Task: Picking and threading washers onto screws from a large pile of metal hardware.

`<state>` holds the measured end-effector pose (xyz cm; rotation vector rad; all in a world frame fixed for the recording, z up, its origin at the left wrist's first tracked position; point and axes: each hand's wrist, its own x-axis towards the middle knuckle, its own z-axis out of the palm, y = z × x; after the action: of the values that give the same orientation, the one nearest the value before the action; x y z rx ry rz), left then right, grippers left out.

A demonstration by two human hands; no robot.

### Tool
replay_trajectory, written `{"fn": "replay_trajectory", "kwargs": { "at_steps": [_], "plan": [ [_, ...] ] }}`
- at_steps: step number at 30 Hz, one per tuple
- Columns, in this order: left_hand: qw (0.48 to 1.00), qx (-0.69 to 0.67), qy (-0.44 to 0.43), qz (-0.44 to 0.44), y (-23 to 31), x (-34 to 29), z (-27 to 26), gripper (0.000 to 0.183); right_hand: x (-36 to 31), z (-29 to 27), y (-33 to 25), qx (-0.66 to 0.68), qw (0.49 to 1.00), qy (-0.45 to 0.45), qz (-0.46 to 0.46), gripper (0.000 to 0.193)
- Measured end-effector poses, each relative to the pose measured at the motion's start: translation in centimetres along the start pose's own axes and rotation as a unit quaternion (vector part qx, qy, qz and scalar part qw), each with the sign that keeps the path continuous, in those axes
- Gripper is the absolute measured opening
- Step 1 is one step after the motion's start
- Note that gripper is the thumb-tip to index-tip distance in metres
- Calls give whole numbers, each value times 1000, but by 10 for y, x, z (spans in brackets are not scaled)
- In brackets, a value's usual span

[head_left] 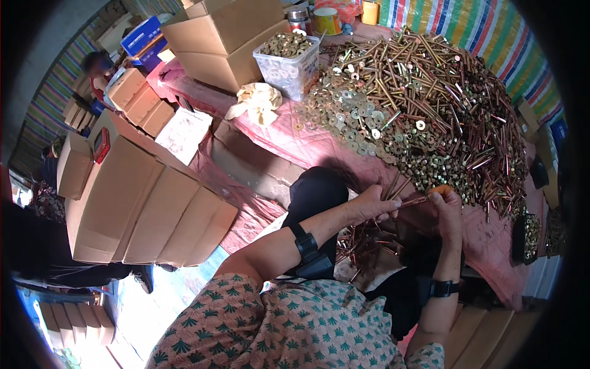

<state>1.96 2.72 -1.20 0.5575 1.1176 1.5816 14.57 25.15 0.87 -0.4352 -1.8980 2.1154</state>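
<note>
My left hand [370, 208] is closed round several long metal bolts [399, 186], which stick up from between its fingers. One more bolt [413, 202] lies crosswise between my two hands. At its far end the fingers of my right hand [447, 206] are pinched together, with an orange cover on a fingertip. Whether a nut or washer sits under those fingers is hidden. Just beyond my hands is a heap of small nuts [430, 175]. Below them, between my knees, more loose bolts [362, 246] lie in a container whose edges are mostly hidden.
A large bolt pile [424, 80] covers the right of the pink cloth [307, 144], with flat washers [353, 114] at its left. A clear tub [287, 71] of washers stands beside a cardboard box [227, 43]. More cartons [141, 203] stand at left; a person [98, 77] is farther back.
</note>
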Motion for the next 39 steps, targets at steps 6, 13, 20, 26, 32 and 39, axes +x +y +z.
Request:
{"fn": "replay_trajectory", "kwargs": {
  "at_steps": [6,13,20,26,32,39],
  "plan": [
    [1000,-14,1,-4,1,-3,-3,21,-3,15,-13,-22,1000,4,-1,17],
    [999,-29,14,14,0,-5,-8,22,-2,26,-16,-3,1000,-15,-16,17],
    [1000,-26,-2,-3,-5,0,-6,21,-9,25,-20,-24,1000,17,8,19],
    [999,-27,5,-31,-2,-4,-10,21,-5,23,-16,-76,997,3,-16,20],
    [998,31,31,-45,8,-12,-5,19,-4,20,-13,-172,985,-23,-3,20],
    [994,99,-31,-28,12,-17,-11,22,3,8,-9,-156,982,96,-45,25]
  ]
}}
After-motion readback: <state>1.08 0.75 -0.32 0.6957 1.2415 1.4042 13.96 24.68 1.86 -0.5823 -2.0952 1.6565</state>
